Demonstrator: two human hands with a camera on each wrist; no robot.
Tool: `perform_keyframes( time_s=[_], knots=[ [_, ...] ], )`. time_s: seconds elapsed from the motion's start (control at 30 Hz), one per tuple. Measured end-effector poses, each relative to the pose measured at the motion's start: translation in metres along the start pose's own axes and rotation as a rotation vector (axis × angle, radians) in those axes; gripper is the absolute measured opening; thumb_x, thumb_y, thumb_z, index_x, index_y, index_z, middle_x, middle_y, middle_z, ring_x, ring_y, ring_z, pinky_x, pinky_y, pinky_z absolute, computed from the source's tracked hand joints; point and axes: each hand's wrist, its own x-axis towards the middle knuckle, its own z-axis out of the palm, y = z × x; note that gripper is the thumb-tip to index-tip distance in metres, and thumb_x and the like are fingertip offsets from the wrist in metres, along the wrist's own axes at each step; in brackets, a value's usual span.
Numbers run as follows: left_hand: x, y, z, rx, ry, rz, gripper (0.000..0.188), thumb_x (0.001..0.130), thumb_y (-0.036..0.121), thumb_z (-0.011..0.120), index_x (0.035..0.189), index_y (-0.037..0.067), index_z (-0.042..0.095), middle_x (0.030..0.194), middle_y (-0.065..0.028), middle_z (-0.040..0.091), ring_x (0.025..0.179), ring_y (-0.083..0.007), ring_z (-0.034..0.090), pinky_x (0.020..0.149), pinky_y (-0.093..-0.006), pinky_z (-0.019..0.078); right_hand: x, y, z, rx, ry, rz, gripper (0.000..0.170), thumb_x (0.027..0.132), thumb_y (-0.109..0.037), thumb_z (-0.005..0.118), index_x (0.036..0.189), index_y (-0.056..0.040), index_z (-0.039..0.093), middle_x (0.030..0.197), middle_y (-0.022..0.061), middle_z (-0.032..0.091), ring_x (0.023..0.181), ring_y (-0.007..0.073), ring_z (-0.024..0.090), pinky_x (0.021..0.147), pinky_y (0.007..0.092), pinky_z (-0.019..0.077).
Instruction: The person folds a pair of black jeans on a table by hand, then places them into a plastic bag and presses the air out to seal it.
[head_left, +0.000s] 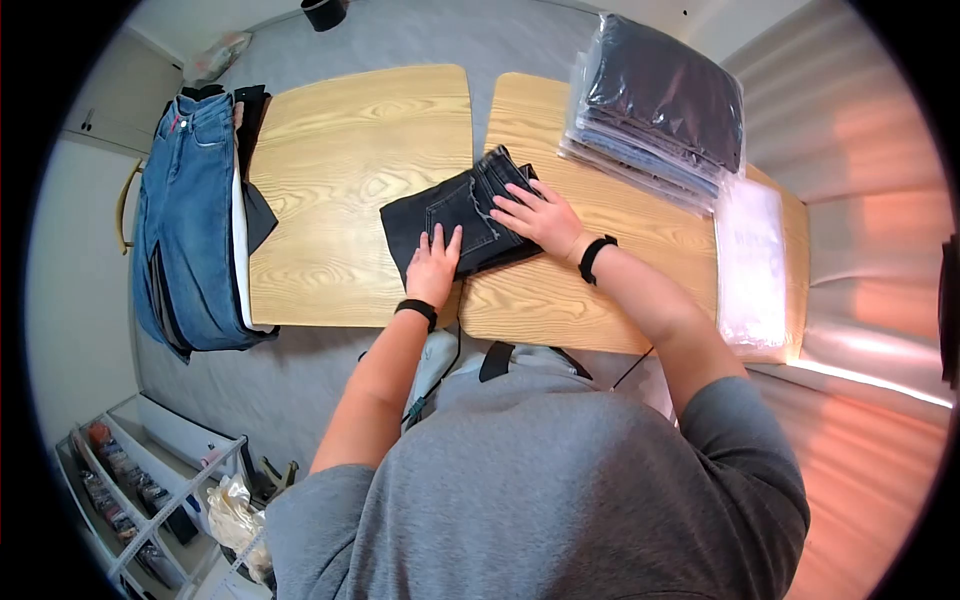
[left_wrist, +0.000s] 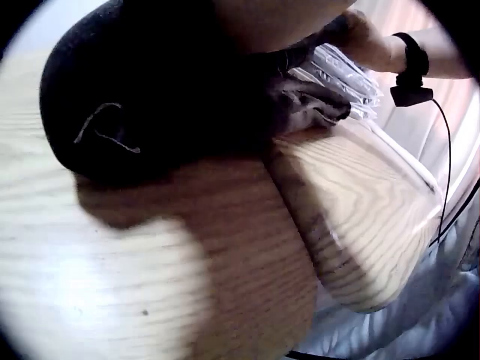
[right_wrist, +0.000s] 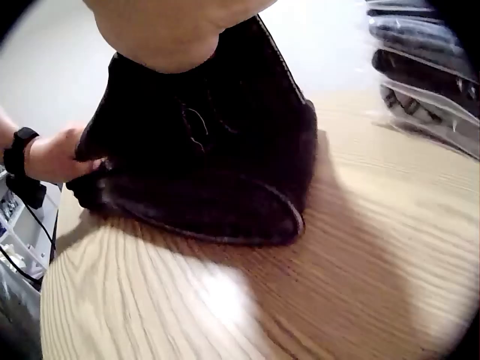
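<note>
Folded black jeans [head_left: 455,212] lie across the gap between two wooden tables, a back pocket with light frayed stitching facing up. My left hand [head_left: 432,272] rests on their near edge, its fingers extended over the fabric. On the waistband side, my right hand [head_left: 545,222] presses down with fingers spread. The right wrist view shows the thick folded layers of the jeans [right_wrist: 202,206] from the side, with the left hand [right_wrist: 56,156] at their far end. In the left wrist view the jeans [left_wrist: 150,97] are mostly dark, and the right hand [left_wrist: 367,46] appears beyond them.
Blue jeans [head_left: 185,220] hang over the left end of the left table [head_left: 350,110], with darker garments beneath. Bagged folded garments [head_left: 665,95] are stacked at the right table's back. White plastic packaging [head_left: 750,265] lies along its right side. A rack [head_left: 150,500] stands at lower left.
</note>
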Motion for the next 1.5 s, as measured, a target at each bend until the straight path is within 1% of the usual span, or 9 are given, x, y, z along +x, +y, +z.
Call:
perform_keyframes(
  time_s=[0.23, 0.37, 0.47, 0.6, 0.73, 0.77, 0.97, 1.27, 1.5],
  knots=[
    [0.0, 0.002, 0.002, -0.019, -0.083, 0.008, 0.058, 0.088, 0.013, 0.049, 0.144, 0.023, 0.034, 0.142, -0.0136, 0.042, 0.122, -0.0401, 0.049, 0.092, -0.0436, 0.0502, -0.042, 0.0, 0.015, 0.241, -0.298, 0.289, 0.055, 0.081, -0.004, 0.056, 0.133, -0.0208, 0.048, 0.14, 0.0055, 0.045, 0.13, 0.0261, 0.042, 0.104, 0.0384, 0.0382],
    [-0.002, 0.003, 0.004, -0.096, -0.065, -0.012, 0.06, 0.088, 0.011, 0.048, 0.144, 0.024, 0.033, 0.143, -0.0138, 0.04, 0.124, -0.0421, 0.046, 0.093, -0.045, 0.0491, -0.042, -0.013, 0.016, 0.667, -0.15, 0.67, 0.068, 0.07, 0.012, 0.05, 0.133, -0.013, 0.048, 0.138, 0.0112, 0.047, 0.126, 0.0299, 0.045, 0.103, 0.0332, 0.0388],
    [-0.002, 0.005, 0.0, -0.102, -0.074, -0.038, 0.06, 0.088, 0.011, 0.048, 0.145, 0.024, 0.032, 0.145, -0.0138, 0.038, 0.126, -0.0422, 0.043, 0.096, -0.0462, 0.0471, -0.043, -0.025, 0.043, 1.381, 0.473, 1.361, 0.044, 0.082, 0.005, 0.05, 0.125, 0.0045, 0.048, 0.121, 0.0182, 0.056, 0.12, 0.0242, 0.05, 0.102, 0.03, 0.0383],
    [-0.001, 0.007, -0.001, -0.101, -0.108, -0.044, 0.059, 0.089, 0.011, 0.047, 0.145, 0.023, 0.032, 0.146, -0.0138, 0.036, 0.127, -0.0424, 0.042, 0.097, -0.0468, 0.0456, -0.012, -0.024, 0.034, 1.21, 0.392, 1.808, 0.066, 0.077, -0.041, 0.074, 0.114, 0.0085, 0.05, 0.113, 0.0241, 0.055, 0.104, 0.0308, 0.054, 0.093, 0.0362, 0.0425],
    [-0.001, 0.006, -0.001, -0.11, -0.103, -0.052, 0.058, 0.089, 0.011, 0.047, 0.144, 0.023, 0.033, 0.145, -0.0139, 0.037, 0.127, -0.0423, 0.043, 0.097, -0.0464, 0.0457, 0.003, -0.032, 0.022, 0.727, 0.189, 1.838, 0.077, 0.066, -0.038, 0.081, 0.123, 0.0022, 0.049, 0.127, 0.0252, 0.043, 0.121, 0.0378, 0.039, 0.102, 0.0425, 0.0348],
    [-0.002, 0.005, -0.001, -0.112, -0.107, -0.054, 0.058, 0.089, 0.011, 0.047, 0.144, 0.023, 0.033, 0.145, -0.0139, 0.037, 0.127, -0.0423, 0.043, 0.097, -0.0464, 0.0457, 0.001, -0.034, 0.017, 0.726, 0.184, 1.838, 0.077, 0.066, -0.038, 0.081, 0.123, 0.0022, 0.049, 0.127, 0.0252, 0.043, 0.121, 0.0378, 0.039, 0.102, 0.0425, 0.0348],
    [-0.003, 0.002, 0.002, -0.157, -0.049, -0.047, 0.058, 0.087, 0.009, 0.048, 0.142, 0.024, 0.035, 0.143, -0.0137, 0.039, 0.123, -0.0426, 0.046, 0.094, -0.0457, 0.0484, -0.017, -0.029, -0.008, 0.421, -0.192, 0.553, 0.089, 0.059, -0.018, 0.081, 0.138, -0.0247, 0.041, 0.145, 0.019, 0.031, 0.128, 0.0386, 0.038, 0.103, 0.0451, 0.0378],
    [-0.001, 0.002, -0.005, -0.133, -0.08, -0.055, 0.06, 0.087, 0.01, 0.049, 0.143, 0.023, 0.034, 0.143, -0.0135, 0.04, 0.123, -0.042, 0.047, 0.093, -0.0449, 0.0498, 0.005, 0.0, -0.005, 0.265, -0.411, 0.401, 0.057, 0.077, -0.007, 0.059, 0.131, -0.0224, 0.05, 0.132, 0.0163, 0.052, 0.096, 0.0282, 0.062, 0.08, 0.0349, 0.0509],
    [-0.005, 0.012, -0.008, -0.019, -0.044, -0.08, 0.063, 0.085, 0.008, 0.051, 0.144, 0.022, 0.033, 0.144, -0.0131, 0.038, 0.125, -0.0414, 0.045, 0.092, -0.0449, 0.0497, -0.009, 0.026, 0.007, 0.036, 0.018, 0.041, 0.046, 0.082, -0.016, 0.054, 0.127, -0.0262, 0.054, 0.131, -0.0005, 0.055, 0.11, 0.0231, 0.058, 0.087, 0.036, 0.0462]
  ],
)
